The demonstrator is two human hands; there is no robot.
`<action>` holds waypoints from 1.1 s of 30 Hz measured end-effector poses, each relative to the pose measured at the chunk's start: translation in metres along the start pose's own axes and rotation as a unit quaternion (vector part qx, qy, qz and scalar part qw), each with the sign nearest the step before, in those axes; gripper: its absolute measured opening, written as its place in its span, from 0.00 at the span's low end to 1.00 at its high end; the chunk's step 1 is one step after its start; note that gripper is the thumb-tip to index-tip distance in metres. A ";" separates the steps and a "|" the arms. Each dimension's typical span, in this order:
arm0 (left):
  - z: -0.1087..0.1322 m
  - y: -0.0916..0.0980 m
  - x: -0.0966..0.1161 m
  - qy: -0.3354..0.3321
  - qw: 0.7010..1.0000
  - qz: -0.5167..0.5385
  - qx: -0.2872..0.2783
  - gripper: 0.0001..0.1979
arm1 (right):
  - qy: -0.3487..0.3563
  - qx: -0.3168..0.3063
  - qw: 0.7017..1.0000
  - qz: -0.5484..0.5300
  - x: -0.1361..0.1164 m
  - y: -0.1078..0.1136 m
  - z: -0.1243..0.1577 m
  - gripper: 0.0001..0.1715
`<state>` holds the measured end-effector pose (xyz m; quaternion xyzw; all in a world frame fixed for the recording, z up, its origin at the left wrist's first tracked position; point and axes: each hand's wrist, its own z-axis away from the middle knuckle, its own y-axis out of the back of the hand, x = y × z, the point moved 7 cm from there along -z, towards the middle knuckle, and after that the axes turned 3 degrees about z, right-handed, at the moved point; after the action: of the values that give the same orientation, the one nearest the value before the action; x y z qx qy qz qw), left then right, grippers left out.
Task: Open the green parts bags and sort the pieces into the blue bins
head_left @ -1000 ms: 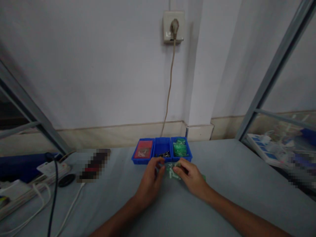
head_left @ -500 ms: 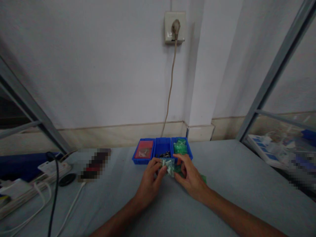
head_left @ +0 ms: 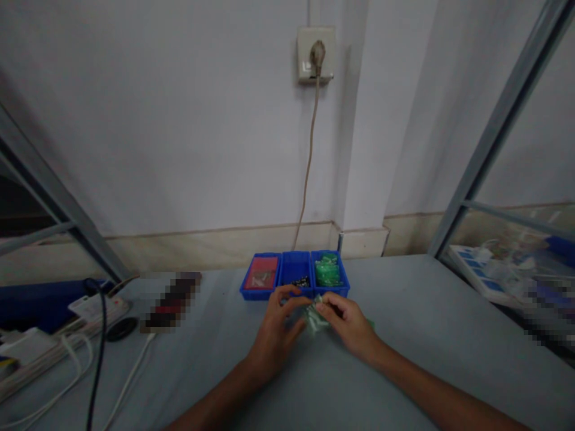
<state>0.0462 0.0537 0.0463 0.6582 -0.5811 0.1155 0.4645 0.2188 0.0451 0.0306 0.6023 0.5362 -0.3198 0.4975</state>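
Bag toward desk's far edge: right hand pinching; left hand, gripping earlier, now loosened. Right apparently sole hold.

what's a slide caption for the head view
Right hand pinches a plastic bag, left hand close beside it, near blue bins.

Head view: forward to wall, tabletop below.

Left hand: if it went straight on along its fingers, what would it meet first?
Most likely the packet pinched by the right hand, close beside the fingertips of the left hand; blur and depth leave actual contact unclear.
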 end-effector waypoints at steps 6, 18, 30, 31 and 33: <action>-0.003 0.010 0.006 0.039 0.998 0.026 0.031 0.13 | 0.003 0.025 0.999 0.035 0.002 0.001 0.001 0.19; -0.002 0.002 0.007 0.059 0.994 0.088 -0.001 0.18 | 0.147 0.017 0.975 0.165 -0.031 0.003 0.008 0.11; 0.000 0.001 0.011 -0.003 1.000 -0.003 -0.023 0.11 | 0.003 0.009 1.000 0.017 0.002 -0.002 0.000 0.26; -0.001 0.003 0.011 0.008 1.000 0.001 -0.015 0.07 | 0.008 0.010 0.999 0.036 0.001 -0.002 0.000 0.25; -0.003 0.006 0.008 0.028 0.999 0.013 0.007 0.11 | 0.038 0.013 0.996 0.082 -0.004 -0.002 0.003 0.19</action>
<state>0.0443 0.0511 0.0568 0.6501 -0.5755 0.1443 0.4746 0.2166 0.0412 0.0333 0.6625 0.4991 -0.2614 0.4936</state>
